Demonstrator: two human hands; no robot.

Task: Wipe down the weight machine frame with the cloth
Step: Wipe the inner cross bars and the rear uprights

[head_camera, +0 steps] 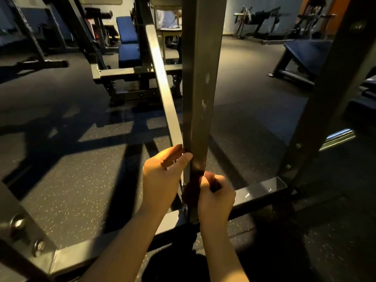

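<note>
At the foot of the upright post [200,88], just above where it meets the low crossbar [261,190], we have the cloth [192,193] bunched against the near face and left edge of the steel. Our right hand [216,198] is curled tightly round one part of it, fingers closed with a dark reddish fold showing between them. Our left hand [162,176] sits a little higher on the post's left side, thumb and forefinger pinching what looks like the other end of the same fabric. The light is dim, so we cannot be sure of that end.

We judge the cloth to be light, soft and limp. It will fold to the square corners of the tube and slide easily on painted metal, but it can also slip out of a loose pinch or catch on the bolts near the base. Holding it by both ends, pulled snug round the post, seems the best way to work it.

The frame itself is heavy and rigid and will not shift under pressure, so we can lean into it. Pale marks higher up the post and the slanting bar [162,78] beside it look not yet wiped.
</note>
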